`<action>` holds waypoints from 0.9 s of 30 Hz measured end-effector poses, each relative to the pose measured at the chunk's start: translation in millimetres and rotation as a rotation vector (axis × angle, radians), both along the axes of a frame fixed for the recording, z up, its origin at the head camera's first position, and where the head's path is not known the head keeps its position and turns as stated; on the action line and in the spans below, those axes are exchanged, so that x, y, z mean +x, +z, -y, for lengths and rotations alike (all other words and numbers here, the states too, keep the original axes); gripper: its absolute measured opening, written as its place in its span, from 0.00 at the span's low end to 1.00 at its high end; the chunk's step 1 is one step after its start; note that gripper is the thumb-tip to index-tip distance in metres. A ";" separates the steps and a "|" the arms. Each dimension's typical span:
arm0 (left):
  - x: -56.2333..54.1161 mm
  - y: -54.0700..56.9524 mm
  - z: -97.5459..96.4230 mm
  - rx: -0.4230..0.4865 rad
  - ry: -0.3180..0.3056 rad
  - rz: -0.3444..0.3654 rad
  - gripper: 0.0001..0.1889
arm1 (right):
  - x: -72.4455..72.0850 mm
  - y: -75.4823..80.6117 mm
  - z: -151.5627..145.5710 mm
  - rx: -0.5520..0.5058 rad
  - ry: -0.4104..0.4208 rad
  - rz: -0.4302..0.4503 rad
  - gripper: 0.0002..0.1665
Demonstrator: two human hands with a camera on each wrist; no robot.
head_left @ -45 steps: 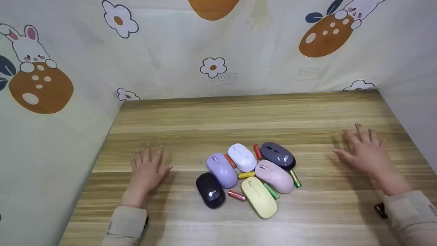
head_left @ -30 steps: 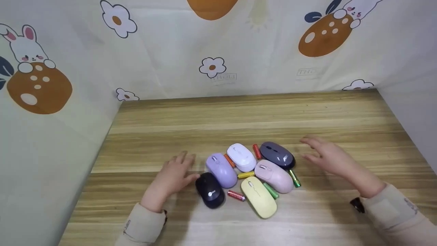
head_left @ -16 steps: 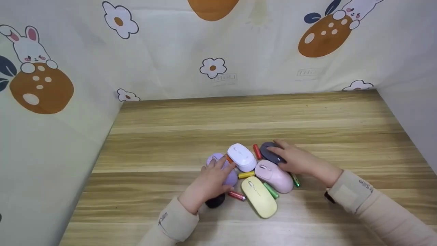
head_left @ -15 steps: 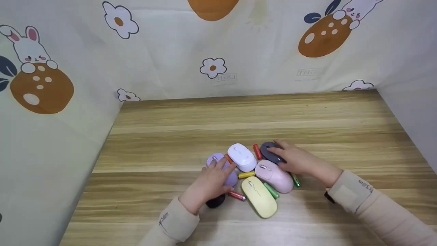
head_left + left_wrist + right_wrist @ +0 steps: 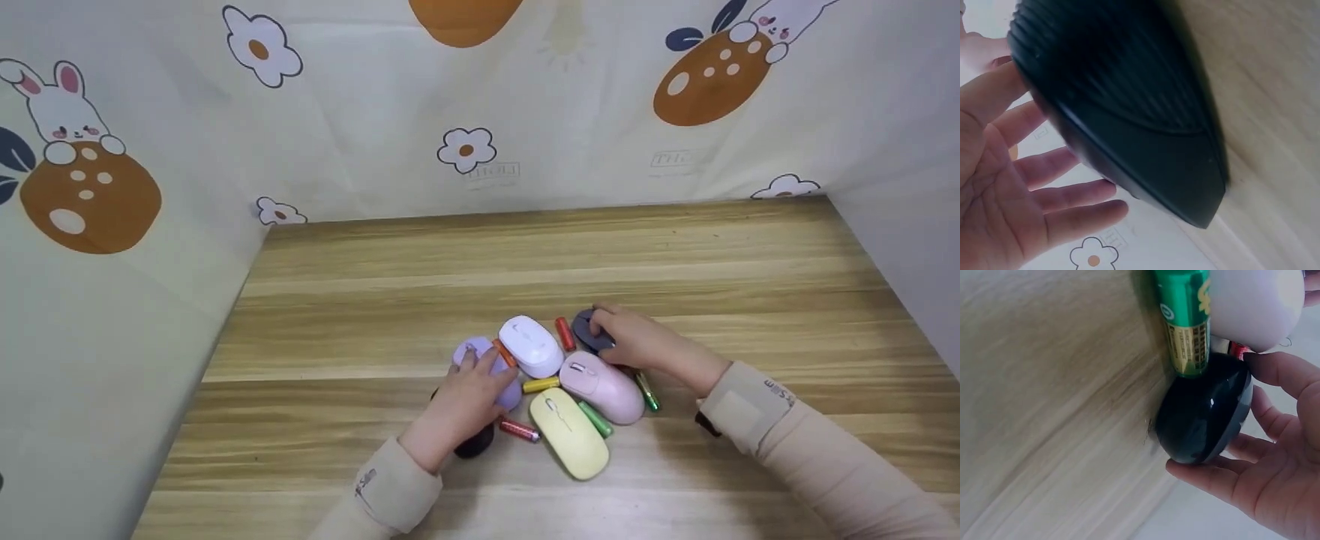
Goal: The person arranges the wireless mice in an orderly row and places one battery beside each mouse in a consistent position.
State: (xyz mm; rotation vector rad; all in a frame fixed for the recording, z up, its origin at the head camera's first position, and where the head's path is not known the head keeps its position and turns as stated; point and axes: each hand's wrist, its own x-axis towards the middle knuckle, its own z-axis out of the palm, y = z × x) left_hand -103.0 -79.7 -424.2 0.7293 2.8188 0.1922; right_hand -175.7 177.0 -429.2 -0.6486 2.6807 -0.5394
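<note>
In the head view, my left hand (image 5: 469,394) lies over a purple computer mouse (image 5: 513,395), fingers spread and fairly straight. Beneath its wrist side is a black mouse (image 5: 474,444), partly covered; the left wrist view shows this black mouse (image 5: 1129,112) large in front of my left hand (image 5: 1022,191). My right hand (image 5: 645,341) grips a dark grey mouse (image 5: 587,330) at the back right of the cluster. In the right wrist view, thumb and fingers of that hand (image 5: 1280,461) sit on opposite sides of the dark mouse (image 5: 1202,410).
White (image 5: 531,345), pink (image 5: 604,388) and yellow (image 5: 570,435) mice lie close by on the wooden table (image 5: 315,300). Between them are batteries: red (image 5: 565,333), orange (image 5: 505,352), yellow (image 5: 541,385), green (image 5: 596,418), another red (image 5: 519,429) and a green-gold one (image 5: 648,392). Patterned cloth (image 5: 360,97) hangs behind.
Both hands have come inward from the table's sides, the left onto the purple mouse, the right onto the dark grey mouse. The right fingers have since closed round it.
</note>
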 end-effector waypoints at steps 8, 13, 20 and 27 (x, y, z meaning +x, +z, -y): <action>0.4 -0.9 0.0 -0.003 -0.037 -0.081 0.21 | -1.0 0.0 1.9 0.011 0.007 -0.090 0.11; 0.0 -2.5 1.6 0.026 -0.060 -0.114 0.20 | -9.1 3.6 -3.6 -0.002 -0.059 -0.152 0.17; -1.1 -0.8 1.4 0.021 -0.061 -0.085 0.20 | -47.9 7.6 -19.7 0.009 -0.267 -0.120 0.32; -0.9 -0.8 0.0 0.017 -0.087 -0.099 0.19 | -76.6 -0.2 -33.2 0.034 -0.358 -0.102 0.36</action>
